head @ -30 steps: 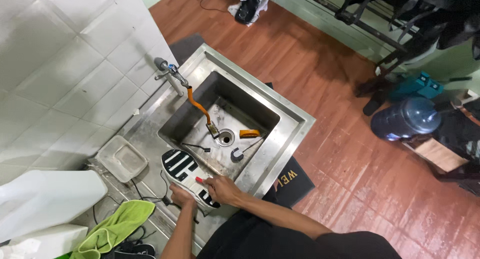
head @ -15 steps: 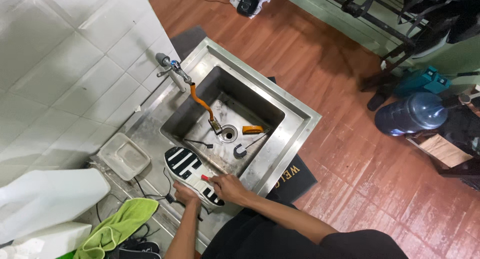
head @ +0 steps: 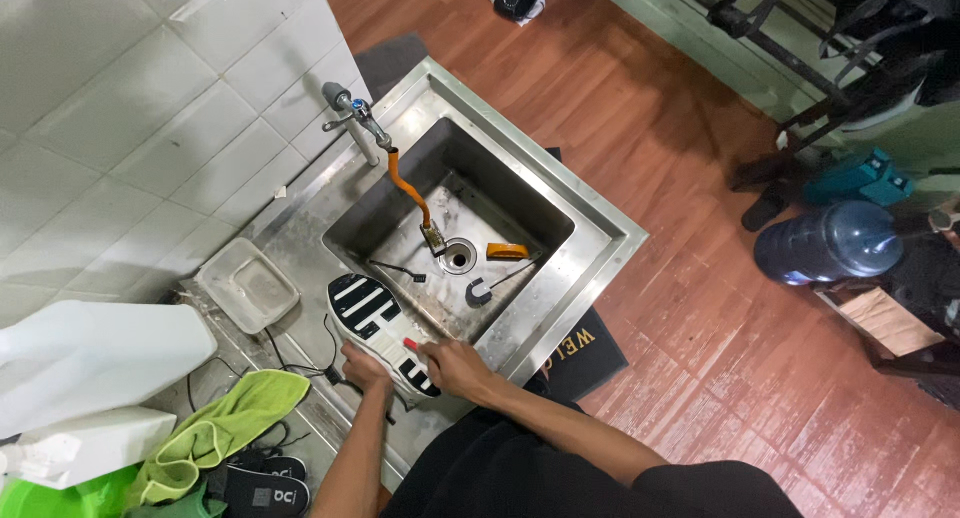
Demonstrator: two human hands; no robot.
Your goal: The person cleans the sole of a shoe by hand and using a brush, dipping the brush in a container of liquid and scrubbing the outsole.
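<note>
— Holding it sole-up? Where does the white sneaker with the black-striped sole (head: 380, 330) sit?

— On the steel sink's (head: 585, 240) near rim, at the basin's front-left corner. The left hand (head: 362, 363) is clamped on its heel end; the right hand (head: 455, 366) closes on the sole beside it.

— How to do it well?

— I judge: keep the heel pinned and work over the basin, so it can't slide off the wet edge. The black long-handled brush (head: 497, 283) and orange bar (head: 507, 250) lie by the drain.
</note>
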